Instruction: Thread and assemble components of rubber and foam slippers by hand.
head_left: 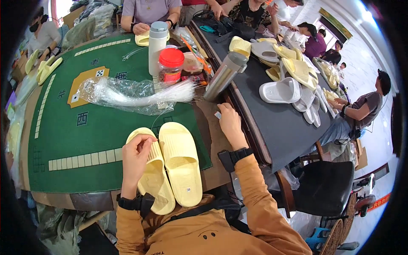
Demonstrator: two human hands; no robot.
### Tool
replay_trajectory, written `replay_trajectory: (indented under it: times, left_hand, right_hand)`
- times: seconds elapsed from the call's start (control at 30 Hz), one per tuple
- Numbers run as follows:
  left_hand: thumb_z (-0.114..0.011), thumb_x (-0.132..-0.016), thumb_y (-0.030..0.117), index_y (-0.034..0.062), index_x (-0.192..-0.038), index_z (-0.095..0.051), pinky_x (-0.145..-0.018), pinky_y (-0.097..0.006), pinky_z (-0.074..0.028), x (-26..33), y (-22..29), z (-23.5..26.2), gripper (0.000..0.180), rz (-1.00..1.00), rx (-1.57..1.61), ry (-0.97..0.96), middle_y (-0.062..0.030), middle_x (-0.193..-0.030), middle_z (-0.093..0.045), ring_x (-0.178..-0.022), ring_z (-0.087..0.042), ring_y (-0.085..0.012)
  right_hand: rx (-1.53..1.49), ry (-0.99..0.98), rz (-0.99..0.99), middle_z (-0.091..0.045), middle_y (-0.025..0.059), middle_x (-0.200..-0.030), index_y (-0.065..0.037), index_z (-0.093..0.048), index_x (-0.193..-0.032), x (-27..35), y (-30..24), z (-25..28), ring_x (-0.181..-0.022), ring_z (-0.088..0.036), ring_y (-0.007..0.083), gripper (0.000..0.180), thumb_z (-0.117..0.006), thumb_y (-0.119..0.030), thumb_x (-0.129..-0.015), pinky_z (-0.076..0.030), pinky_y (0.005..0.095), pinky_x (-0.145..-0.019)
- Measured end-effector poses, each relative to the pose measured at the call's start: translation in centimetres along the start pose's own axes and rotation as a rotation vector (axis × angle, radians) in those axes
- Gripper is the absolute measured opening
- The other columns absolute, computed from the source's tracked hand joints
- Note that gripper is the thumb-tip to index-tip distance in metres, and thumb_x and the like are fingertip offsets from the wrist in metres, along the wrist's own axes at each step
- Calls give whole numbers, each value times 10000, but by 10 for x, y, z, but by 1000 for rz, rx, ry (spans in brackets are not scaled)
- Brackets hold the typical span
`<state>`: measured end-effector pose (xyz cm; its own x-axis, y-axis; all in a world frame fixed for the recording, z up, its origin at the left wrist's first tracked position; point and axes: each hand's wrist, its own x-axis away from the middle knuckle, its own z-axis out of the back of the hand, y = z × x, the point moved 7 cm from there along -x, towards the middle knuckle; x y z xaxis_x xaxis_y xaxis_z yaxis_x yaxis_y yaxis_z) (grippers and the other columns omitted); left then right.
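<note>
A green-topped counter [97,140] with a brown border fills the left, its edge curving in the fisheye view; against it on the right stands a dark grey counter [272,138] rimmed in dark wood. Beside that sits a black chair [325,187] with a wooden armrest [284,194]. Beyond rises a pale, faintly patterned wall [369,49], with a framed green panel [335,23] high up and a bright white light [366,18] glaring near the upper-right rim.
</note>
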<state>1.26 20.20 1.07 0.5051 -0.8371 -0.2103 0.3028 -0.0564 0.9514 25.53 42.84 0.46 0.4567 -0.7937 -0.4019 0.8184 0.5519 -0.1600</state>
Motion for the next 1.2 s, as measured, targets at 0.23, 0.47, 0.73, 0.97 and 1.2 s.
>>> replay_trajectory:
  times: [0.23, 0.47, 0.73, 0.97, 1.2]
  left_hand:
    - [-611, -946, 59, 7, -930, -708, -521, -216, -299, 1, -1, 2, 112, 2, 3, 7, 58, -663, -527, -588, -388, -26]
    - [-610, -947, 64, 5, -928, -705, -528, -217, -307, 3, 0, -1, 114, 7, 21, 1, 53, -676, -537, -600, -397, -26]
    - [-578, -970, 86, -3, -954, -695, -620, -205, -380, 0, -16, 4, 148, -14, 18, -17, 24, -839, -629, -718, -480, -39]
    - [-532, -1012, 103, -9, -955, -623, -795, -226, -426, -8, -20, -2, 156, -27, 63, -107, -15, -919, -626, -853, -534, -82]
    - [-528, -1014, 118, -8, -926, -603, -813, -256, -418, -6, -22, -1, 171, -63, -118, -136, -26, -897, -599, -852, -526, -117]
  right_hand:
    - [16, -34, 12, -669, 149, -939, -20, -651, -978, -6, 8, -20, -881, -687, 374, 150, -606, 19, -840, -572, 474, -758]
    - [54, 37, 0, -631, 141, -917, -55, -603, -857, -7, 16, -18, -835, -653, 386, 64, -565, -69, -906, -531, 490, -688]
    - [-382, 272, 160, -612, 115, -888, -55, -645, -918, 37, -46, 134, -743, -643, 334, 57, -662, -80, -869, -539, 415, -652]
    - [-429, 415, -373, -704, 18, -861, -13, -680, -968, 113, 151, 287, -730, -612, 58, 113, -695, -113, -918, -486, 211, -632]
    - [-115, 429, -806, -700, 82, -722, -35, -709, -872, 264, 350, 233, -684, -683, 149, 137, -695, -165, -832, -529, 299, -652]
